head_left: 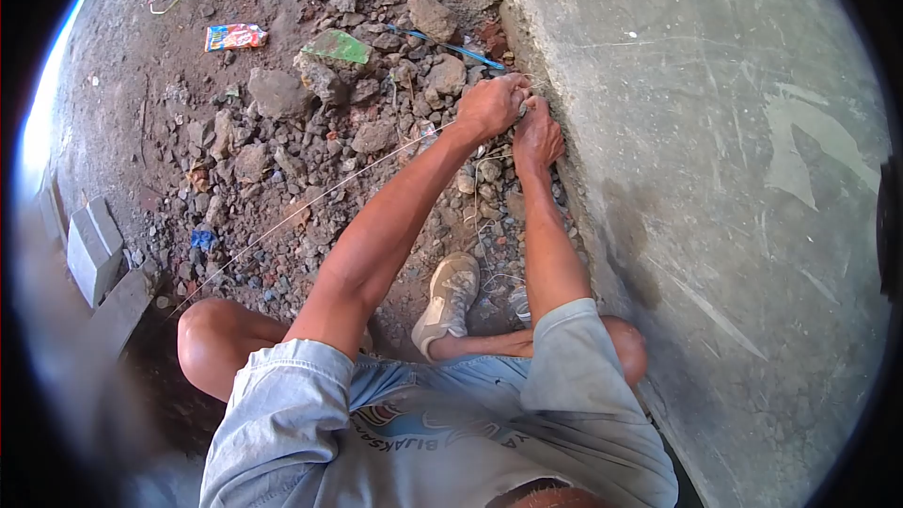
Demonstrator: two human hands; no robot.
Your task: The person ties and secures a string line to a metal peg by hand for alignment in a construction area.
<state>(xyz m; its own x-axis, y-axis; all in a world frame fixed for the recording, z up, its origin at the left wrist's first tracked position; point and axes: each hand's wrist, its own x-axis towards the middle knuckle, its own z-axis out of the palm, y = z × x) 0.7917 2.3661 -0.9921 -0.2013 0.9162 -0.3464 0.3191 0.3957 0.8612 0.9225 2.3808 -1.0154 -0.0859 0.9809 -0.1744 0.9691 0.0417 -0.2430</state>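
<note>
Both my hands meet at the foot of the grey wall (696, 132), at the edge of the rubble. My left hand (492, 106) has its fingers curled and pressed together beside the other hand. A thin white string (324, 196) runs taut from it down to the lower left. My right hand (538, 136) is closed, its fingertips touching a small greyish thing between the hands that I cannot make out. More loose string (480, 216) hangs below the hands toward the shoe (451, 296).
Stones and rubble (277, 94) cover the ground. A blue strip (447, 45), a green shard (337, 46), a red and blue wrapper (235, 37) and a blue scrap (202, 239) lie there. Grey blocks (94, 249) stand at the left.
</note>
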